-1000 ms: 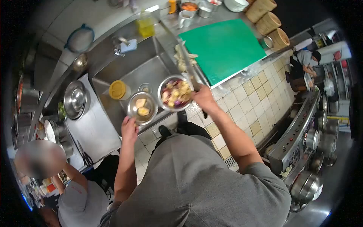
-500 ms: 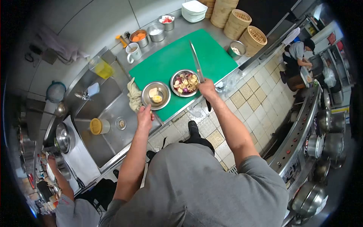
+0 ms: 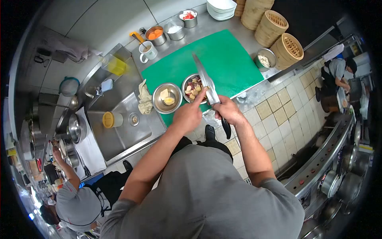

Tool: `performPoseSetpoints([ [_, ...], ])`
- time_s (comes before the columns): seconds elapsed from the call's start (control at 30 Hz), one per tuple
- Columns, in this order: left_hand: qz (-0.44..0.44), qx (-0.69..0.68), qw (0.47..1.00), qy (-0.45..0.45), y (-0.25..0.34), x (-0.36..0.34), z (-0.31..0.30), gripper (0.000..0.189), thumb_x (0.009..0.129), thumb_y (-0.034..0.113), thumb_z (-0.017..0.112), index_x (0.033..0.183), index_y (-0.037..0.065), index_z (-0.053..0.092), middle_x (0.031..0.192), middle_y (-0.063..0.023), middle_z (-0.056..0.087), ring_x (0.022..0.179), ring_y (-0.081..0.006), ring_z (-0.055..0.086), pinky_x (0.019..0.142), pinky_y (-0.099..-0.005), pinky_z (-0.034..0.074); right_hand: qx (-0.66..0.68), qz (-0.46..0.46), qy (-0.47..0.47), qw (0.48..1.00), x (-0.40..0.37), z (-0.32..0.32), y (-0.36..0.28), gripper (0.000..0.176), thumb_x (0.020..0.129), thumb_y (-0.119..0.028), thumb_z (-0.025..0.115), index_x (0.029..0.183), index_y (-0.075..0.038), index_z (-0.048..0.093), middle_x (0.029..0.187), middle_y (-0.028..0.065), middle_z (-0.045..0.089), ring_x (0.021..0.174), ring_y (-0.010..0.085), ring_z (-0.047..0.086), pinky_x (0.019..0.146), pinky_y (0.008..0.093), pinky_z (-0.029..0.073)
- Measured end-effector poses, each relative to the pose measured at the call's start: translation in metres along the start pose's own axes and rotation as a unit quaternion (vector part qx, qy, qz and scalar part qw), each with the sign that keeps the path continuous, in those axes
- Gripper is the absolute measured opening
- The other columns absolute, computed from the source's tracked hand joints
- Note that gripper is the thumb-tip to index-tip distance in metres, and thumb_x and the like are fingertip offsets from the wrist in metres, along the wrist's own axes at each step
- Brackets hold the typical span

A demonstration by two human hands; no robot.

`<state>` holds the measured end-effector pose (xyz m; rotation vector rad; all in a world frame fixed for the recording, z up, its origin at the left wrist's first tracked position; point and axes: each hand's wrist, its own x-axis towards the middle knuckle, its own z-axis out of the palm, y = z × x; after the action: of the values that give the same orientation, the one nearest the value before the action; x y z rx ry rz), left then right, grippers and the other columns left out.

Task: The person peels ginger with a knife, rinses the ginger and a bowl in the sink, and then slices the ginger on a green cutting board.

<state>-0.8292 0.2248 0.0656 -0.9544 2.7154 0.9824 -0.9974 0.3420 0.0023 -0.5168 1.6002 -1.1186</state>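
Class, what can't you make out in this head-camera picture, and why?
Head view: round steel bowl of chopped pieces, right part hidden behind the long silver, black-handled knife.
Head view: part of the knife's handle, covered by the right hand's grip.
Head view: upper tan round bamboo steamers, cut off by the top edge.

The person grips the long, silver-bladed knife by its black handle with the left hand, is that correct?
Not quite: the head view shows the right hand, not the left hand, gripping the long, silver-bladed knife by its black handle.
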Motion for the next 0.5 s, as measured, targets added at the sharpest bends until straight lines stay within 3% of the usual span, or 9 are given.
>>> performPoseSetpoints([
  [0.1, 0.015, 0.061, 0.998, -0.012, -0.004, 0.021, 0.012, 0.074, 0.093, 0.012, 0.053, 0.162, 0.03, 0.033, 0.089, -0.0236, 0.072, 0.081, -0.0434, 0.07, 0.074, -0.0552, 0.054, 0.022, -0.002, -0.035, 0.999, 0.002, 0.007, 0.001, 0.03, 0.096, -0.01, 0.058, 0.123, 0.002, 0.062, 0.077, 0.004, 0.062, 0.055, 0.012, 0.059, 0.05, 0.0285, 0.051],
  [0.2, -0.011, 0.092, 0.995, 0.035, -0.042, 0.035, 0.033, 0.067, 0.094, 0.015, 0.056, 0.158, 0.025, 0.042, 0.082, -0.0219, 0.071, 0.074, -0.038, 0.071, 0.072, -0.0521, 0.055, 0.016, -0.002, 0.04, 0.999, -0.008, 0.009, -0.006, 0.021, 0.097, -0.009, 0.058, 0.114, 0.001, 0.066, 0.077, 0.0036, 0.062, 0.054, 0.0107, 0.058, 0.047, 0.0283, 0.047],
  [0.27, -0.086, -0.122, 0.989, -0.014, -0.059, 0.039, 0.026, 0.057, 0.096, 0.016, 0.059, 0.152, 0.013, 0.05, 0.098, -0.0186, 0.073, 0.083, -0.0309, 0.071, 0.078, -0.0477, 0.057, -0.056, -0.036, 0.065, 0.996, -0.013, 0.004, -0.007, 0.028, 0.097, -0.01, 0.059, 0.119, 0.005, 0.065, 0.076, 0.0059, 0.064, 0.054, 0.0139, 0.061, 0.05, 0.0314, 0.051],
  [0.3, -0.086, -0.121, 0.989, -0.016, -0.073, 0.043, 0.027, 0.057, 0.096, 0.016, 0.059, 0.152, 0.013, 0.05, 0.098, -0.0186, 0.073, 0.083, -0.0309, 0.071, 0.078, -0.0477, 0.057, -0.055, -0.035, 0.066, 0.996, -0.018, 0.003, -0.01, 0.028, 0.097, -0.01, 0.059, 0.119, 0.005, 0.065, 0.076, 0.0059, 0.064, 0.054, 0.0139, 0.061, 0.05, 0.0314, 0.051],
  [0.33, -0.091, -0.442, 0.89, -0.07, -0.088, 0.045, 0.029, 0.053, 0.098, 0.015, 0.059, 0.15, 0.008, 0.051, 0.111, -0.0168, 0.071, 0.09, -0.0288, 0.07, 0.083, -0.0452, 0.056, -0.06, -0.038, 0.058, 0.996, -0.024, 0.002, -0.013, 0.027, 0.097, -0.01, 0.061, 0.119, 0.006, 0.066, 0.075, 0.0062, 0.064, 0.054, 0.0141, 0.062, 0.05, 0.032, 0.051],
  [0.37, -0.087, -0.712, 0.687, -0.115, -0.103, 0.047, 0.033, 0.05, 0.1, 0.015, 0.059, 0.148, 0.002, 0.052, 0.124, -0.0149, 0.069, 0.097, -0.0267, 0.068, 0.087, -0.0427, 0.056, -0.066, -0.039, 0.049, 0.996, -0.029, 0.001, -0.013, 0.027, 0.097, -0.01, 0.063, 0.118, 0.006, 0.066, 0.075, 0.0065, 0.064, 0.054, 0.0143, 0.062, 0.051, 0.0326, 0.052],
  [0.4, -0.045, -0.743, 0.655, -0.128, -0.104, 0.044, 0.028, 0.043, 0.103, 0.009, 0.054, 0.145, -0.001, 0.052, 0.142, -0.0136, 0.058, 0.12, -0.0301, 0.063, 0.101, -0.0428, 0.054, -0.078, -0.05, 0.042, 0.995, -0.028, -0.001, -0.002, 0.028, 0.097, -0.01, 0.065, 0.121, 0.004, 0.066, 0.075, 0.0058, 0.064, 0.054, 0.0137, 0.062, 0.052, 0.0321, 0.052],
  [0.5, -0.012, -0.765, 0.635, -0.108, -0.08, 0.03, 0.006, 0.043, 0.104, 0.007, 0.054, 0.145, -0.002, 0.049, 0.137, -0.0157, 0.061, 0.13, -0.0314, 0.06, 0.109, -0.0433, 0.052, -0.038, -0.122, 0.04, 0.991, -0.044, 0.006, 0.005, 0.033, 0.1, -0.011, 0.063, 0.131, -0.001, 0.064, 0.077, 0.0049, 0.064, 0.056, 0.0126, 0.062, 0.053, 0.0312, 0.053],
])
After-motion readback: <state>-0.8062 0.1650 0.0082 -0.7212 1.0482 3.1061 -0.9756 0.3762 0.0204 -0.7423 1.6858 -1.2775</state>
